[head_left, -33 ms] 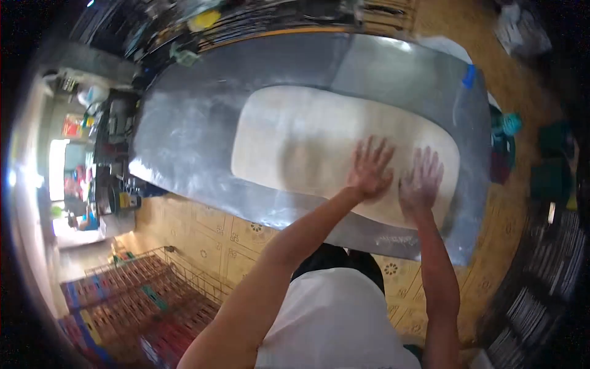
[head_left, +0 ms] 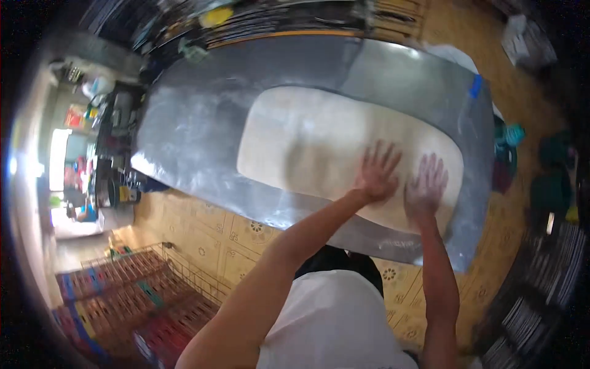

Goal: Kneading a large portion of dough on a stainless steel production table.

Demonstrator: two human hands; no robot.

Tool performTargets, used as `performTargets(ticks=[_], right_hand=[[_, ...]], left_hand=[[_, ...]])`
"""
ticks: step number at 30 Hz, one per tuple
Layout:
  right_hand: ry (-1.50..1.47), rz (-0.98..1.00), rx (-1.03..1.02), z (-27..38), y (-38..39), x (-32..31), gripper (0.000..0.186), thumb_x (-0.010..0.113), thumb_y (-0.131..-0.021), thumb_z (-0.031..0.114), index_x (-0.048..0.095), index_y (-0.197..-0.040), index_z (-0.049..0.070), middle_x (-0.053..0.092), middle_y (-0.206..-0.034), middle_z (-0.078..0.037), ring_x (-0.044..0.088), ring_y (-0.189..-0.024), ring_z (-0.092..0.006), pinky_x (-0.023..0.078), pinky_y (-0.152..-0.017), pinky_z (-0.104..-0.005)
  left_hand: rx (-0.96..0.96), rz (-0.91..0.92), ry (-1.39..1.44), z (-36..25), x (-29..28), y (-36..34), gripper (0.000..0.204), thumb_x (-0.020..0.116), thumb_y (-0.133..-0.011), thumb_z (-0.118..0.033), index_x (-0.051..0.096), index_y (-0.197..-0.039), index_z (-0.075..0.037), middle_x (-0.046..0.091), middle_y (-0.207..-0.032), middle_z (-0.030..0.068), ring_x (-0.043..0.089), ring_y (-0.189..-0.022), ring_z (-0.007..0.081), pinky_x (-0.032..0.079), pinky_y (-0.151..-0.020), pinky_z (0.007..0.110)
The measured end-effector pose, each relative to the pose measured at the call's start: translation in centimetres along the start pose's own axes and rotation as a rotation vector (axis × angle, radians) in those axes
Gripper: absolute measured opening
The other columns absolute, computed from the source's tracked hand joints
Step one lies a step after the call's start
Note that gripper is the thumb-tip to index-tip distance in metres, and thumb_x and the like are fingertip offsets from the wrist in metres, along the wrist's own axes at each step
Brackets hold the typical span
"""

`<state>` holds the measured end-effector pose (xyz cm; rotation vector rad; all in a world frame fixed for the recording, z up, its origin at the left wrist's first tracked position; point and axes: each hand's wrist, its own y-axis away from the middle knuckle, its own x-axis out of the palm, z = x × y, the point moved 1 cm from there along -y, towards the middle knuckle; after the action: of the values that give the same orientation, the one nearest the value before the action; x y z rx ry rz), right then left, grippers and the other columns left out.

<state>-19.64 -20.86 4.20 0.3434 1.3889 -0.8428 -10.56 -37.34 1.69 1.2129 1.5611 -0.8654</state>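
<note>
A large, pale, rounded-rectangular sheet of what looks like dough (head_left: 289,129) lies flat on a grey metal table (head_left: 184,129). My left hand (head_left: 378,172) rests on the right half of the sheet, fingers spread and pointing away from me. To its right, near the sheet's right end, my right hand (head_left: 427,190) is also spread on the surface and looks paler, slightly blurred. I see nothing held in either hand. A blue object (head_left: 475,86), too small to make out, is at the table's far right corner.
Wire baskets holding reddish-brown crates (head_left: 123,277) stand at lower left, beside the patterned tile floor (head_left: 203,240). A cluttered counter (head_left: 114,154) runs along the left. Racks (head_left: 289,21) line the far side. Green bins (head_left: 547,190) and stacks of dark trays (head_left: 553,264) are at the right.
The whole view is slightly shifted and tilted. My two hands appear a little farther right, still spread on the pale sheet.
</note>
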Motion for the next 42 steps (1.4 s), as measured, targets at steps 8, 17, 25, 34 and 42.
performTargets(ticks=[8,17,25,34,42], right_hand=[[0.303,-0.102,0.008,-2.5,1.8,3.3,0.061,0.049,-0.109,0.033,0.037,-0.164,0.010,0.033,-0.172,-0.015,0.029,-0.159,-0.0335,0.022,-0.128,-0.0511],[0.428,0.081,0.113,-1.8,1.3,3.5,0.059,0.033,-0.115,0.041,0.033,-0.166,0.012,0.029,-0.174,-0.009,0.025,-0.161,-0.0300,0.019,-0.130,-0.0497],[0.467,0.086,0.148,-2.1,1.1,3.7,0.061,0.033,-0.114,0.042,0.029,-0.168,0.014,0.028,-0.175,-0.010,0.027,-0.160,-0.0301,0.023,-0.128,-0.0476],[0.428,0.092,0.198,-0.8,1.4,3.4,0.061,0.036,-0.114,0.043,0.030,-0.167,0.015,0.028,-0.174,-0.010,0.030,-0.158,-0.0333,0.025,-0.127,-0.0513],[0.422,0.076,0.172,-1.9,0.6,4.2,0.061,0.040,-0.113,0.042,0.031,-0.167,0.015,0.029,-0.173,-0.012,0.030,-0.158,-0.0335,0.025,-0.127,-0.0530]], left_hand=[[0.065,-0.102,0.366,9.4,-6.6,1.7,0.083,0.063,-0.098,-0.038,0.025,-0.168,-0.013,0.020,-0.173,0.0211,0.018,-0.160,0.0460,0.019,-0.131,0.056],[-0.619,-0.402,0.009,29.3,-9.6,11.7,0.074,0.054,-0.100,-0.046,0.035,-0.163,-0.013,0.028,-0.171,0.0209,0.025,-0.155,0.0493,0.021,-0.124,0.063],[-0.626,-0.261,0.060,28.4,-12.4,11.9,0.078,0.054,-0.099,-0.047,0.031,-0.165,-0.013,0.024,-0.172,0.0202,0.021,-0.158,0.0481,0.018,-0.127,0.061],[-0.648,-0.304,0.060,28.4,-12.0,11.5,0.073,0.053,-0.100,-0.045,0.034,-0.164,-0.015,0.025,-0.172,0.0201,0.021,-0.158,0.0484,0.018,-0.128,0.061],[-0.666,-0.343,-0.052,28.1,-11.4,11.9,0.072,0.050,-0.102,-0.049,0.036,-0.164,-0.017,0.028,-0.172,0.0182,0.025,-0.156,0.0458,0.022,-0.126,0.057]])
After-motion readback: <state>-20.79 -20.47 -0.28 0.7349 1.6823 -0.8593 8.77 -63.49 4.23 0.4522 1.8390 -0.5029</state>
